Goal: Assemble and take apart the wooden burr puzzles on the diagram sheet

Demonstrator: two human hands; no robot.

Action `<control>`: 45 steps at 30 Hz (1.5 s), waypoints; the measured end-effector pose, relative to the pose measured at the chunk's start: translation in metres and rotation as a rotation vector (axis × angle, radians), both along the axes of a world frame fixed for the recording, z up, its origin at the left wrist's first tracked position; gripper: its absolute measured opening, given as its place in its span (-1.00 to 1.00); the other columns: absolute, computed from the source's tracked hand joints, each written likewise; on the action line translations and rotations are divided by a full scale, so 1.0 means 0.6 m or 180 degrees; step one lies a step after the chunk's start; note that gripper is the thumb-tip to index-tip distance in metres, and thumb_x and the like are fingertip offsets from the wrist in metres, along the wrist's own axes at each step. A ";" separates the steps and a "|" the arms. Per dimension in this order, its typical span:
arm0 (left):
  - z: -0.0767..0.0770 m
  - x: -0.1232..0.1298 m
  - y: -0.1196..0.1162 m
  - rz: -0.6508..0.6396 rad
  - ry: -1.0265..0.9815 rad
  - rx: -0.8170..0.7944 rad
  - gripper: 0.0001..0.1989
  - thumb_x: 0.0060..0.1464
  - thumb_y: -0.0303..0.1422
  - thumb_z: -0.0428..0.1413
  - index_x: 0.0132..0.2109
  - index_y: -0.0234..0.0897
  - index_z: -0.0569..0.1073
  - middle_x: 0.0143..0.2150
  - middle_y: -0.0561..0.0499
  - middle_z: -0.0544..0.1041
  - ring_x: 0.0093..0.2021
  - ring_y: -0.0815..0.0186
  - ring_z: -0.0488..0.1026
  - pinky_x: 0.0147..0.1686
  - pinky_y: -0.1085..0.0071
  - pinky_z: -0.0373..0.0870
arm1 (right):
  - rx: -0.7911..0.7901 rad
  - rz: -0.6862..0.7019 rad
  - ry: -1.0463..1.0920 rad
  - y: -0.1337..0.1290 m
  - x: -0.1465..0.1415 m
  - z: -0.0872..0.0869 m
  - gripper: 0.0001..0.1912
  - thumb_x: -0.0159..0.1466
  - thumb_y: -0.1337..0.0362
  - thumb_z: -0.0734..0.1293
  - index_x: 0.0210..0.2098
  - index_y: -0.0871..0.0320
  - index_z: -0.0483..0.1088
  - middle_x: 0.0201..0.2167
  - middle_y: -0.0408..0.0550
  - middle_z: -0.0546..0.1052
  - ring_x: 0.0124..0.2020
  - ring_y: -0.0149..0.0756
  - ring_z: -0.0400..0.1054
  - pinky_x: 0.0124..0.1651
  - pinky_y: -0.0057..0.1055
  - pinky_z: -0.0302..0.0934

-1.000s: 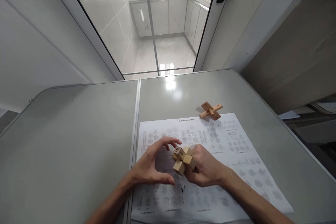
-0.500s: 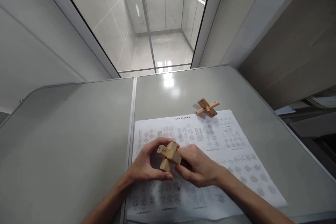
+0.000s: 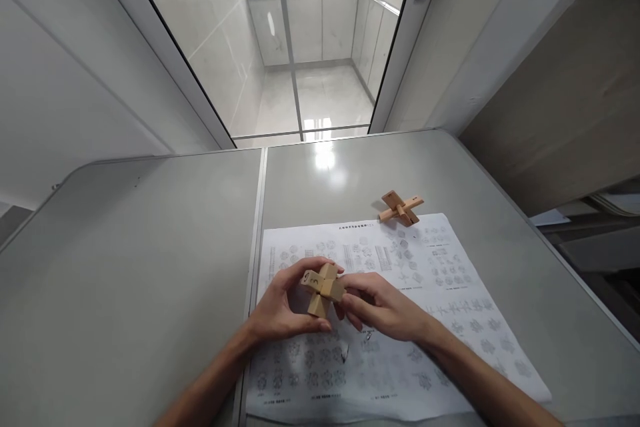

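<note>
And now cups the wooden puzzle (image 3: pixel 323 289), at six o'clock over the printed sheet (image 3: pixel 390 367), from nine o'clock in the left hand (image 3: pixel 278 301), seemingly to steady it, while pinching its three o'clock end with the right hand (image 3: pixel 387 308)!

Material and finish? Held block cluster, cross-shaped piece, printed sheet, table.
Block cluster: likely wood, matte; pale tan blocks, dark marking.
Cross-shaped piece: probably wood, going by orange-brown color; finish unclear.
Printed sheet: paper, apparently uncoated; thin, no glare.
Table: glossy top, perhaps laminate; bright light reflects in it.
</note>
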State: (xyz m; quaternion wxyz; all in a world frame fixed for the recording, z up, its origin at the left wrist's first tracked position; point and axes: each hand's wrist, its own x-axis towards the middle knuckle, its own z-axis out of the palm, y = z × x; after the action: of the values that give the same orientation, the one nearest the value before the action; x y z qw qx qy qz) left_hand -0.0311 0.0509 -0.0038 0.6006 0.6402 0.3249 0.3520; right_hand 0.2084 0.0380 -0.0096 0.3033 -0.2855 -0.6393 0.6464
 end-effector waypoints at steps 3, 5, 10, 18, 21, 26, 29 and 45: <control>0.000 0.000 -0.001 -0.0031 0.0070 0.0102 -0.23 -0.11 -0.10 0.54 0.23 -0.14 0.49 0.13 -0.20 0.64 0.15 -0.04 0.59 0.19 0.10 0.48 | -0.0072 -0.0015 0.0064 0.001 0.002 -0.001 -0.58 0.54 -0.02 0.26 -0.29 0.16 0.48 -0.58 -0.23 0.39 -0.59 -0.44 0.26 -0.47 -0.49 0.15; -0.001 0.000 -0.001 -0.0016 0.0152 0.0206 -0.22 -0.12 -0.12 0.54 0.23 -0.12 0.48 0.13 -0.19 0.64 0.15 -0.04 0.59 0.19 0.11 0.49 | -0.0086 -0.0057 0.0054 0.001 0.003 -0.002 -0.63 0.52 0.03 0.30 -0.28 0.16 0.49 -0.54 -0.22 0.41 -0.58 -0.43 0.28 -0.48 -0.49 0.16; -0.005 0.001 -0.004 0.0195 0.0438 0.0488 -0.27 -0.10 -0.19 0.54 0.20 -0.15 0.48 0.10 -0.18 0.64 0.11 0.00 0.59 0.15 0.16 0.51 | 0.0496 -0.0575 -0.0345 -0.004 0.002 -0.009 -0.81 0.49 0.15 0.35 -0.15 0.13 0.53 -0.45 -0.18 0.46 -0.51 -0.39 0.28 -0.44 -0.46 0.19; -0.004 0.009 -0.006 0.0499 0.0478 0.0682 -0.31 -0.08 -0.20 0.53 0.17 -0.15 0.46 0.05 -0.13 0.65 0.05 0.07 0.60 0.09 0.21 0.51 | 0.1460 -0.1195 -0.0556 -0.013 -0.008 -0.020 -0.86 0.50 0.24 0.36 0.02 0.05 0.49 -0.40 -0.17 0.53 -0.55 -0.39 0.27 -0.43 -0.44 0.23; -0.002 0.010 -0.007 0.0512 0.0530 0.0667 -0.32 -0.08 -0.18 0.53 0.14 -0.17 0.47 0.02 -0.14 0.65 0.03 0.06 0.60 0.06 0.22 0.52 | 0.1666 -0.1264 -0.0566 -0.016 -0.010 -0.022 -0.86 0.51 0.25 0.34 0.04 0.04 0.47 -0.38 -0.14 0.56 -0.54 -0.38 0.31 -0.43 -0.43 0.25; -0.002 0.011 -0.009 0.0531 0.0531 0.0576 -0.29 -0.12 -0.15 0.54 0.14 -0.18 0.47 0.03 -0.16 0.65 0.02 0.05 0.61 0.08 0.18 0.52 | 0.1638 -0.1226 -0.0603 -0.018 -0.007 -0.017 -0.85 0.52 0.24 0.31 0.04 0.06 0.47 -0.41 -0.13 0.54 -0.53 -0.35 0.33 -0.43 -0.41 0.28; 0.002 0.012 -0.010 0.0498 0.0580 0.0521 -0.34 -0.09 -0.15 0.53 0.12 -0.18 0.49 0.03 -0.16 0.65 0.01 0.05 0.62 0.06 0.20 0.52 | 0.1589 -0.1216 -0.0581 -0.019 -0.008 -0.014 -0.87 0.52 0.24 0.31 0.00 0.07 0.47 -0.44 -0.14 0.51 -0.54 -0.35 0.31 -0.45 -0.41 0.26; 0.008 0.011 -0.004 0.0377 0.0755 0.0458 -0.38 -0.03 -0.13 0.49 0.10 -0.22 0.47 -0.09 -0.05 0.63 -0.15 0.19 0.57 -0.07 0.34 0.48 | 0.1681 -0.1254 -0.0531 -0.020 -0.015 -0.018 -0.90 0.50 0.33 0.33 -0.02 0.06 0.44 -0.39 -0.15 0.55 -0.55 -0.39 0.34 -0.44 -0.46 0.26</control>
State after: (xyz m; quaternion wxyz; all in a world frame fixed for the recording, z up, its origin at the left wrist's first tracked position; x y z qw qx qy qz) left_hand -0.0246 0.0483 0.0008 0.4888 0.6984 0.4047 0.3311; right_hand 0.1994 0.0258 -0.0204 0.4324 -0.3670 -0.7398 0.3619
